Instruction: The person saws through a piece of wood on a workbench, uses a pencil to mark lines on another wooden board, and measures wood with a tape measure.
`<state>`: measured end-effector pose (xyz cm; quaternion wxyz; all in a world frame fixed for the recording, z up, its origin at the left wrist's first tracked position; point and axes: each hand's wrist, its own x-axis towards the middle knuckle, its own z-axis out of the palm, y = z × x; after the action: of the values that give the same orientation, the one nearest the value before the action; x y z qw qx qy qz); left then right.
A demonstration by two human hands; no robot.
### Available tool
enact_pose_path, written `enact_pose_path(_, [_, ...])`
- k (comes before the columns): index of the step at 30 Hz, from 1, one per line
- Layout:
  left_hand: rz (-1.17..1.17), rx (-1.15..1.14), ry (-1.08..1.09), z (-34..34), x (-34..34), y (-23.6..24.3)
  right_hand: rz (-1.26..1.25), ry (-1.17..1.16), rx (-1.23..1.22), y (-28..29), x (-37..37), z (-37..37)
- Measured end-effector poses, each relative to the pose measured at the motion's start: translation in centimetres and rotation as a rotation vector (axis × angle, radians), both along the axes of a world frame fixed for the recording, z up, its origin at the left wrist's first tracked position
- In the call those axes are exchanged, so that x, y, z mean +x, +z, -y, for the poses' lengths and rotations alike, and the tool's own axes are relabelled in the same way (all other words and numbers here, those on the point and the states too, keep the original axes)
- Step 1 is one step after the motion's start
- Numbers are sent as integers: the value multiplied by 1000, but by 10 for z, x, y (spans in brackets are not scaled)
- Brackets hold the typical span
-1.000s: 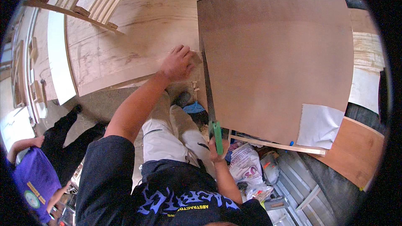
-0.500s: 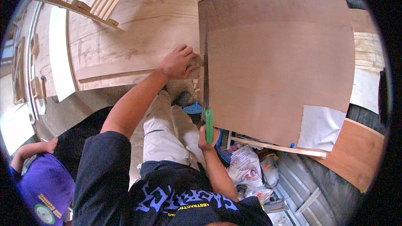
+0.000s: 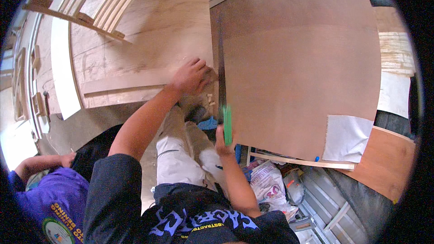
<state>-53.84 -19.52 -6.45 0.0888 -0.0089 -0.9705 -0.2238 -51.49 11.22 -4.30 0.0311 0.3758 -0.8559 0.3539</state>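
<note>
My right hand (image 3: pixel 224 141) is closed around the green handle of a handsaw (image 3: pixel 228 125). Its dark blade runs away from me in a narrow cut near the left side of a large brown plywood sheet (image 3: pixel 298 68). A thin strip of the sheet lies left of the blade. At that strip's edge, my left hand (image 3: pixel 191 76) has its fingers curled down, closed on the sheet; the fingertips are partly hidden and slightly blurred.
Left stands a wooden worktable (image 3: pixel 135 49) with slatted frames (image 3: pixel 106 4) and a white strip (image 3: pixel 66 68). A white cloth (image 3: pixel 347 138) lies on the sheet's near right corner. Bags (image 3: pixel 267 180) sit below. A person in purple (image 3: pixel 58 199) is close at lower left.
The saw and my right hand have moved forward, away from my body, along the cut. My left hand stays at the strip's edge. The person at lower left has shifted slightly closer.
</note>
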Motion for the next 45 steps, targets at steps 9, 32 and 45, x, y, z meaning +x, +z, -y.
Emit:
enact_pose_path(9, [0, 77, 58, -1, -2, 8, 420, -137, -80, 41, 40, -16])
enact_pose_path(32, [-30, 1, -16, -1, -3, 9, 106, 57, -12, -11, 26, -36])
enact_pose_path(45, [-28, -47, -85, 2, -3, 1, 698, -244, -289, 42, -32, 79])
